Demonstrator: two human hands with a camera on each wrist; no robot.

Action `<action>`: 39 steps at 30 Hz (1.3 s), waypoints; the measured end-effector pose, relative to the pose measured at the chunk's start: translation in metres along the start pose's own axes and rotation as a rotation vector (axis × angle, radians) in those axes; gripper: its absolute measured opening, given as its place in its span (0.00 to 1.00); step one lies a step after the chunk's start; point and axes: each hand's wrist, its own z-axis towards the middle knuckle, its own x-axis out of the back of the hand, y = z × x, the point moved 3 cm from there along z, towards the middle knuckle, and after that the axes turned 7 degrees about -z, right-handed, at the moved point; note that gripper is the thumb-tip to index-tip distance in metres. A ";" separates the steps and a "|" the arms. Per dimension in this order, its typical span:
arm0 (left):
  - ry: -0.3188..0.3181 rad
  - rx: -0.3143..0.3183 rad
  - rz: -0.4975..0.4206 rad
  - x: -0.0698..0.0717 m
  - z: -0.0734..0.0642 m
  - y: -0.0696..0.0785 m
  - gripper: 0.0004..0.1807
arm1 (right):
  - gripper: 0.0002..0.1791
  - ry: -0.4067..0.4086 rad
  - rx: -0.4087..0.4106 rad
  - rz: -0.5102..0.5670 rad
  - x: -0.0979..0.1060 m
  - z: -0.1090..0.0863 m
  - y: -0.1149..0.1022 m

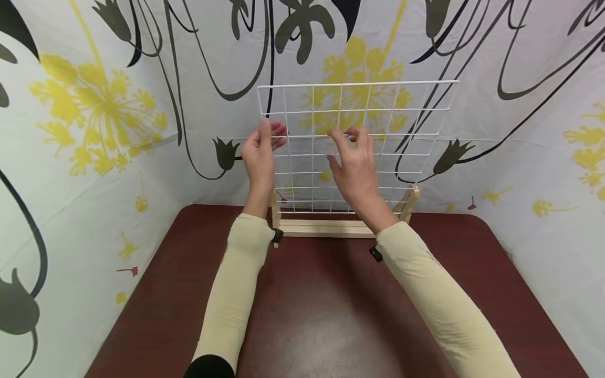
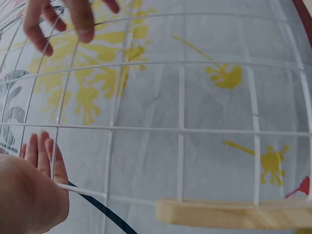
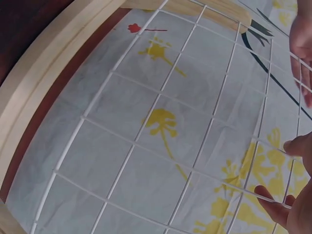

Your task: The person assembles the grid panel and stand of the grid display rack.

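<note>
A white wire grid panel (image 1: 357, 83) stands upright, leaning back a little, in a pale wooden stand (image 1: 326, 228). At the panel's left edge is my left hand (image 1: 262, 157), its fingers extended behind the edge wire and its palm turned inward. My right hand (image 1: 354, 168) is raised before the middle of the grid, thumb and fingers spread apart and loosely bent. In the right wrist view, the right fingertips (image 3: 273, 204) overlap the wires, with no object between them. Part of the stand's right upright is hidden behind the right hand and forearm.
The stand rests toward the back of a dark reddish-brown table (image 1: 321, 315). Behind it and at both sides hangs white fabric (image 1: 212, 94) printed with yellow and grey flowers. Black wrist straps show at both sleeve cuffs.
</note>
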 end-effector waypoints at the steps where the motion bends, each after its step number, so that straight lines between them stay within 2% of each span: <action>1: 0.011 0.014 -0.012 0.000 0.001 0.000 0.21 | 0.29 -0.001 0.005 0.001 0.000 -0.001 0.000; 5: 0.035 0.039 -0.068 0.000 0.003 -0.003 0.20 | 0.29 -0.017 0.027 -0.007 0.001 -0.006 0.002; 10: 0.034 0.026 -0.106 0.000 0.002 -0.005 0.19 | 0.30 -0.017 0.038 -0.069 0.009 -0.011 0.005; 12: 0.031 0.018 -0.105 -0.001 0.001 -0.005 0.18 | 0.30 0.047 0.023 -0.112 0.017 -0.013 0.010; 15: 0.037 0.017 -0.111 -0.001 0.001 -0.005 0.18 | 0.29 0.210 -0.041 -0.126 0.032 -0.016 0.024; 19: 0.058 0.007 -0.128 0.004 0.003 -0.017 0.18 | 0.27 0.426 -0.222 -0.095 0.051 -0.015 0.057; 21: 0.063 0.002 -0.137 0.007 0.005 -0.025 0.18 | 0.29 0.459 -0.335 -0.060 0.058 -0.012 0.075; 23: 0.065 0.001 -0.144 0.011 0.007 -0.033 0.19 | 0.33 0.440 -0.446 0.047 0.061 -0.011 0.091; 26: 0.068 0.018 -0.145 0.013 0.007 -0.035 0.19 | 0.32 0.309 -0.607 0.236 0.059 -0.014 0.106; 28: 0.071 0.021 -0.140 0.014 0.006 -0.035 0.18 | 0.28 0.219 -0.681 0.333 0.055 -0.019 0.111; 32: 0.065 0.025 -0.116 0.013 -0.001 -0.029 0.19 | 0.22 0.146 -0.711 0.406 0.050 -0.028 0.114; 35: 0.062 0.036 -0.093 0.012 -0.007 -0.027 0.20 | 0.21 0.147 -0.697 0.412 0.047 -0.035 0.116; 39: 0.070 0.048 -0.060 0.014 -0.013 -0.030 0.20 | 0.20 0.140 -0.685 0.395 0.043 -0.042 0.119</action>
